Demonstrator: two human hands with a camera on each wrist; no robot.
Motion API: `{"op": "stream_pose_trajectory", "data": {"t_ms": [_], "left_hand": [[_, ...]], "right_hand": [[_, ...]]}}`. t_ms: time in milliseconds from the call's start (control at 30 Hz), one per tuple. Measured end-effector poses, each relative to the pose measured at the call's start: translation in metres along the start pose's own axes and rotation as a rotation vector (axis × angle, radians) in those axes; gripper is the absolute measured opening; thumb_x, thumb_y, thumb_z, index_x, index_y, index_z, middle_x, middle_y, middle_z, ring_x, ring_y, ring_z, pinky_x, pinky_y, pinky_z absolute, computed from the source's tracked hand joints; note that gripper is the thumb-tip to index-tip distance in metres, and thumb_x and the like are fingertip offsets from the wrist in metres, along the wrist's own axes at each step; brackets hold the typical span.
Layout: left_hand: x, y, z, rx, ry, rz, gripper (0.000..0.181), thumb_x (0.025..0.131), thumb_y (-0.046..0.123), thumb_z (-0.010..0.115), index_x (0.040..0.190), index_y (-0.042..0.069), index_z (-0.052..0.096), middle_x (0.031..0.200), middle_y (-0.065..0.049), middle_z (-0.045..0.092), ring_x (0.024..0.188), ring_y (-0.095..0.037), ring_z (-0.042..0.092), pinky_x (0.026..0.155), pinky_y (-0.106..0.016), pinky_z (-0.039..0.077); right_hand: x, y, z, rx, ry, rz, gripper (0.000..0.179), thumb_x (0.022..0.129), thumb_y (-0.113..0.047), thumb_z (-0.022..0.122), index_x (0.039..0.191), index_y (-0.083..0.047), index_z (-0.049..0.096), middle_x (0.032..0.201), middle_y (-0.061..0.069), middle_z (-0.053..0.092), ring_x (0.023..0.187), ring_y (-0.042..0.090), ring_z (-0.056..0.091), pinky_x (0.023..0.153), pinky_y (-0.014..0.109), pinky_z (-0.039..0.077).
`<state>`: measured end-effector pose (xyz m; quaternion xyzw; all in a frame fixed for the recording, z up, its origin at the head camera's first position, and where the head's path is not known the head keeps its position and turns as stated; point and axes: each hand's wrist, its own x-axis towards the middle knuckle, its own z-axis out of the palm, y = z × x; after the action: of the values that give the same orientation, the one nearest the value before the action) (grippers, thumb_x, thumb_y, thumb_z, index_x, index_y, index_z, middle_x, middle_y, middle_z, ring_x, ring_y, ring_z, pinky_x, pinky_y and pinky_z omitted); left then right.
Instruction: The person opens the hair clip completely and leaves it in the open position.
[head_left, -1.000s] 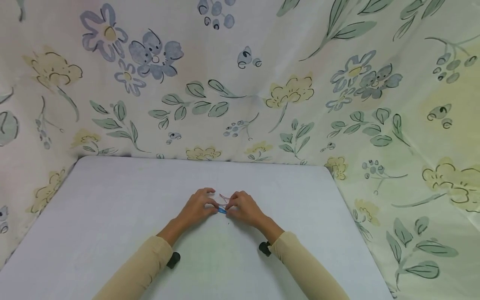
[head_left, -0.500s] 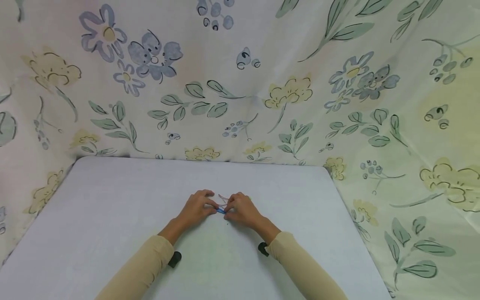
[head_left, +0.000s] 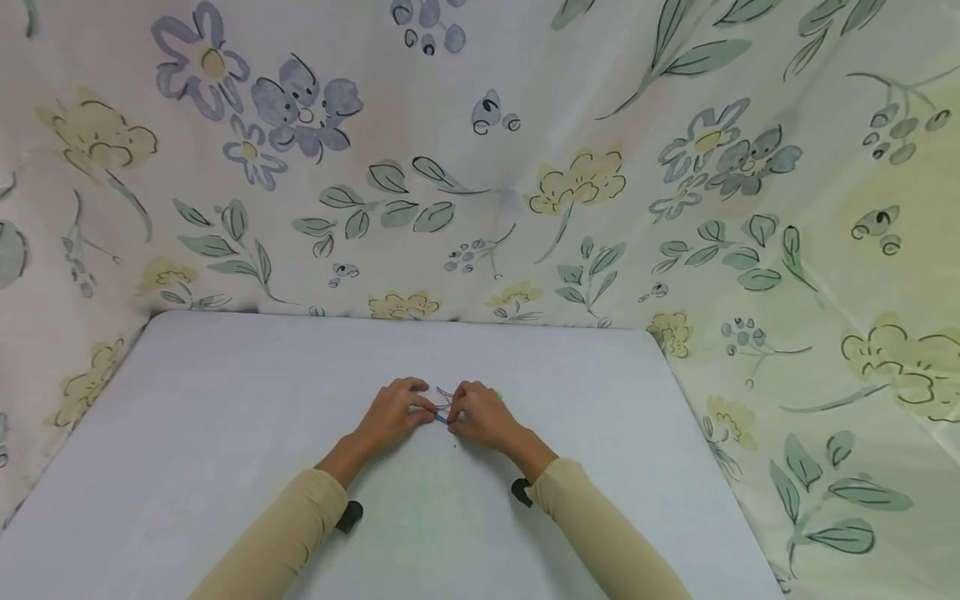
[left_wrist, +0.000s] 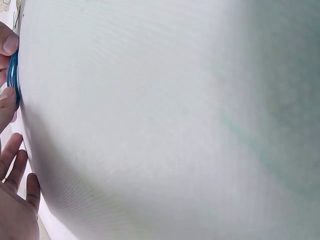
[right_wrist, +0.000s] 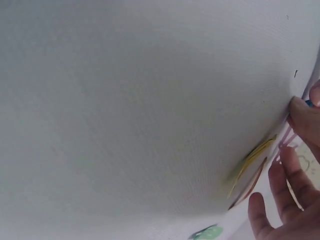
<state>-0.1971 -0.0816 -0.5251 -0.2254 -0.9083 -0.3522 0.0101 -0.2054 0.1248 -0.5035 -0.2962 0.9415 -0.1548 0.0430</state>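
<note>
A small bundle of thin blue strands (head_left: 441, 418) lies between the two hands, low over the white table. My left hand (head_left: 395, 408) pinches its left end between thumb and index finger, the other fingers spread loosely. At the opposite end, my right hand (head_left: 483, 417) pinches it with thumb and fingertips. In the left wrist view the blue strands (left_wrist: 13, 80) run side by side in a slight curve, fingertips at both ends. Just beyond the bundle are thin reddish strands (head_left: 443, 405), partly hidden by the right hand.
Near the right hand, the right wrist view shows yellow strands (right_wrist: 252, 160), a reddish-brown strand (right_wrist: 251, 186) and a small green piece (right_wrist: 210, 232) on the table. The white table (head_left: 225, 400) ends at a floral cloth (head_left: 480, 167) behind. Small dark marks (right_wrist: 296, 73) dot the surface.
My right hand has shifted slightly left toward the left hand, and less of the blue bundle shows between them. A bit of green now shows beside the right hand. The left hand stays nearly still.
</note>
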Motion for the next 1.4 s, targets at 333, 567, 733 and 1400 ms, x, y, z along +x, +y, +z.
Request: {"op": "stream_pose_trajectory", "data": {"t_ms": [333,567,733,1400], "left_hand": [[0.0,-0.005,-0.002,-0.031,-0.016,-0.004,0.013,0.087,0.015,0.077,0.099,0.013,0.081,0.129,-0.012,0.062,0.127,-0.034,0.049,0.103,-0.059,0.034],[0.002,-0.004,-0.003,-0.006,-0.027,-0.004,0.013,0.088,0.014,0.075,0.1,0.014,0.08,0.127,-0.012,0.063,0.125,-0.034,0.05,0.102,-0.059,0.036],[0.001,-0.002,-0.002,-0.001,-0.028,-0.003,0.011,0.089,0.012,0.074,0.098,0.013,0.08,0.127,-0.013,0.063,0.127,-0.035,0.049,0.102,-0.061,0.035],[-0.001,0.018,-0.004,-0.442,-0.013,-0.214,0.016,0.099,0.01,0.061,0.104,0.001,0.073,0.136,-0.013,0.057,0.133,-0.035,0.046,0.105,-0.053,0.041]], "right_hand": [[0.001,-0.002,-0.002,0.026,-0.03,0.015,0.006,0.085,-0.021,0.08,0.086,-0.016,0.08,0.099,-0.002,0.063,0.093,0.014,0.055,0.082,0.033,0.046],[0.001,-0.002,0.0,0.016,-0.007,-0.001,0.005,0.085,-0.019,0.079,0.087,-0.015,0.08,0.1,-0.003,0.061,0.092,0.013,0.053,0.083,0.033,0.046],[0.0,-0.002,0.002,-0.022,0.013,-0.031,0.005,0.088,-0.019,0.076,0.089,-0.016,0.08,0.106,-0.001,0.06,0.096,0.015,0.052,0.086,0.035,0.046],[-0.02,0.011,-0.016,0.621,0.094,0.081,0.013,0.099,-0.006,0.06,0.1,-0.004,0.072,0.118,0.009,0.06,0.109,0.025,0.056,0.095,0.042,0.05]]}}
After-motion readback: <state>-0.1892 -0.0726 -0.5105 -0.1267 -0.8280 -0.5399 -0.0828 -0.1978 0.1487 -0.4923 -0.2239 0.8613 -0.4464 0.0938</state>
